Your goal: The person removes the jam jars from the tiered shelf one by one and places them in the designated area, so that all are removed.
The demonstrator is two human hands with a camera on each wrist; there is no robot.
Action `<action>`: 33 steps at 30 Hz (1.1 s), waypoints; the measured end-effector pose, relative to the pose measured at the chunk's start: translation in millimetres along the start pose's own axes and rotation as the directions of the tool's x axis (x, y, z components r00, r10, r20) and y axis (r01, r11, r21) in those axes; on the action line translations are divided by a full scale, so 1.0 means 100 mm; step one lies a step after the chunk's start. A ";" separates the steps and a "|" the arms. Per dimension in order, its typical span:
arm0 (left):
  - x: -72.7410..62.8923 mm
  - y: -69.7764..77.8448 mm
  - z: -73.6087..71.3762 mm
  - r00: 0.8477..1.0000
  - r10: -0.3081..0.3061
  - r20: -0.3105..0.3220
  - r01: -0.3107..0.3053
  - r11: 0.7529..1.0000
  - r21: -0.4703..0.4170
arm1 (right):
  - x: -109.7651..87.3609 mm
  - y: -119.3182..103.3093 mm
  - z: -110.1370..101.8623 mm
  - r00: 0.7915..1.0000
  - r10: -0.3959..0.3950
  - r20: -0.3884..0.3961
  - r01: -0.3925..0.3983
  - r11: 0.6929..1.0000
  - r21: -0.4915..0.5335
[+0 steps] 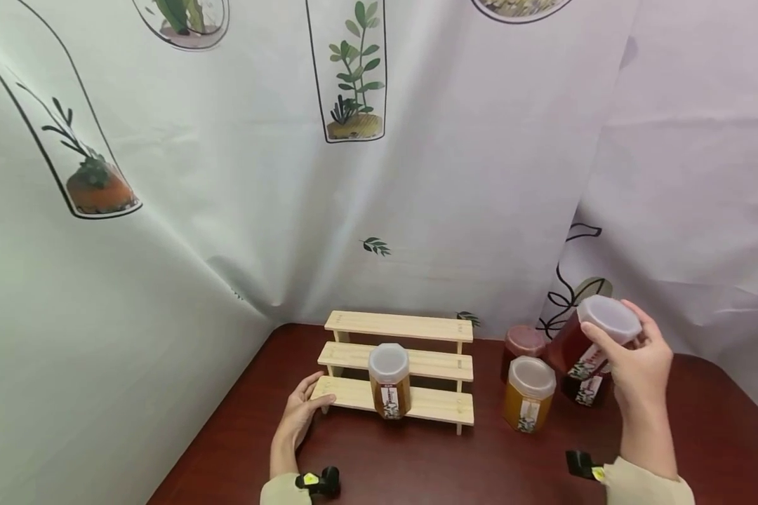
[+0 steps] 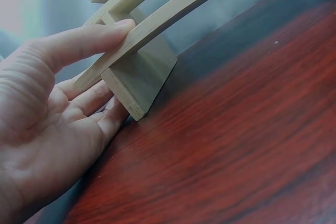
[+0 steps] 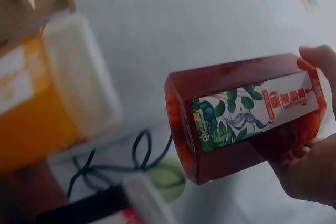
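My left hand [image 1: 295, 415] grips the left end of the lowest step of a three-tier wooden display rack [image 1: 439, 405]. In the left wrist view its thumb lies on top of the board [image 2: 157, 22] and the other fingers are beneath. On that step stands an amber jar [image 1: 391, 393] with a pale lid. My right hand [image 1: 646, 361] holds a dark red jar [image 1: 571, 345] by its lidded end, tilted and raised above the other jars. In the right wrist view this red jar [image 3: 236, 114] shows faceted sides and a leafy label.
Right of the rack, an orange-amber jar [image 1: 528, 396] stands on the dark red table [image 1: 366, 463]. Behind it is a red jar [image 1: 523, 344], and a dark jar [image 1: 586, 390] sits partly hidden under the raised one. A plant-printed cloth [image 1: 278, 175] hangs behind the table.
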State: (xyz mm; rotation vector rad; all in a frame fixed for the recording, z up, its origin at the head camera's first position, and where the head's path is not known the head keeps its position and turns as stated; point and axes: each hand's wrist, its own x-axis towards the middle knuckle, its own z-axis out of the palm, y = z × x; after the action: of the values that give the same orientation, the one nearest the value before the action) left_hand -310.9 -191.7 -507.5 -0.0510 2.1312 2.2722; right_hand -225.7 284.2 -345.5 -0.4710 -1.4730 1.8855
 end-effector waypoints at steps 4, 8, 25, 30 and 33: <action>-0.01 0.00 0.00 1.000 0.003 0.010 -0.003 1.000 -0.001 | 0.04 0.14 -0.15 0.996 0.061 -0.070 -0.056 0.997 0.062; -0.02 -0.02 0.02 1.000 -0.003 0.020 0.003 1.000 -0.002 | 0.07 0.27 -0.28 0.987 0.098 -0.126 -0.087 0.992 0.092; -0.02 0.01 -0.03 1.000 -0.012 -0.004 0.012 1.000 0.024 | 0.32 0.97 -0.97 0.957 -0.013 0.291 -0.004 0.998 0.058; 0.00 0.01 -0.04 1.000 -0.018 -0.009 0.018 0.999 0.031 | 0.27 1.05 -1.04 0.885 0.034 0.464 -0.010 0.999 -0.053; 0.01 0.01 -0.02 1.000 -0.020 -0.002 0.020 1.000 0.017 | 0.26 1.05 -1.04 0.858 0.057 0.511 0.000 0.994 -0.112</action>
State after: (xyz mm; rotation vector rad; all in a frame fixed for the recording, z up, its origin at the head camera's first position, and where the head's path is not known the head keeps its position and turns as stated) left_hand -312.1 -194.2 -506.7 -0.0737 2.1416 2.2436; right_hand -206.7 362.8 -471.7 -0.0240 -1.9255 2.0610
